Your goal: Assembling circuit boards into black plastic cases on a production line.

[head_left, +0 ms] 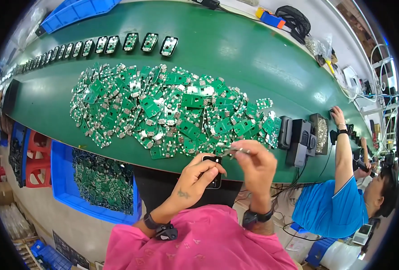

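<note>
My left hand (198, 176), at the table's near edge, has its fingers wrapped round a small black plastic case (214, 159); the fingers hide part of it. Just to the right, my right hand (257, 164) pinches a small circuit board (236, 150) between thumb and fingers, held beside the case and apart from the table. Beyond both hands lies a wide heap of loose green circuit boards (190, 128). Farther off, a curving row of black cases with boards inside (149, 42) runs away to the left.
A blue bin (91, 218) of boards stands below the table at left. Black devices (299, 143) and a tray of small parts (319, 130) lie right of the heap. At right, a co-worker in a blue shirt (325, 209) reaches onto the green table (235, 54).
</note>
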Available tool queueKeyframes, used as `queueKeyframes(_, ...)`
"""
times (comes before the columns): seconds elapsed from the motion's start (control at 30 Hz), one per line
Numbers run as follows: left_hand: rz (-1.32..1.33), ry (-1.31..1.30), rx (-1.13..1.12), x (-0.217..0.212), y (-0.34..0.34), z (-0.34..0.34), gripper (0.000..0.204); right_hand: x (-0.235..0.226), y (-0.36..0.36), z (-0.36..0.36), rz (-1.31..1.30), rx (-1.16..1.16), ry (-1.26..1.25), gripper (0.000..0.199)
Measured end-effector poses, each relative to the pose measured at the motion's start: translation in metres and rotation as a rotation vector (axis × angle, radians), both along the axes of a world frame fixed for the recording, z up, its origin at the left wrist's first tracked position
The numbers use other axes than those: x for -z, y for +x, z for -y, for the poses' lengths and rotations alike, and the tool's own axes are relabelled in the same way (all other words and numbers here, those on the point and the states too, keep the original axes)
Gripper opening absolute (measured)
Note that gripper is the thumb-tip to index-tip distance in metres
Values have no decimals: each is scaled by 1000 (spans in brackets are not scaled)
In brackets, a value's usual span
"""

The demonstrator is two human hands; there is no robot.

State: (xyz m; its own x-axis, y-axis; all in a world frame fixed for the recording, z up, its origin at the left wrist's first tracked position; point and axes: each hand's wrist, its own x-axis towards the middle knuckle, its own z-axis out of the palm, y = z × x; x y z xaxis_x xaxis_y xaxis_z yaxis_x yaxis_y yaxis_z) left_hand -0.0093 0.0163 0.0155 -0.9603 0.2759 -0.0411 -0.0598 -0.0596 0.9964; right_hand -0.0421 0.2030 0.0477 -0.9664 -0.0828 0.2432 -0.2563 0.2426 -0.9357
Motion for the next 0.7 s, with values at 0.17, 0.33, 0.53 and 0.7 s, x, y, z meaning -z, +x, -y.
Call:
queueKeyframes(0.17,131,95,2,10,1,-6,26,17,18,19,13,10,-134,25)
queueKeyframes(0.33,222,181,56,25,2,4,22,26,26,4,28,-172,-2,38)
queueKeyframes(0.53,254,332,22,1,-1,1,42,19,25,-5,49,-294,109,39)
queueKeyframes(0.7,217,491,-27,-4,-1,6,62,6,27,-2,84,-304,114,34)
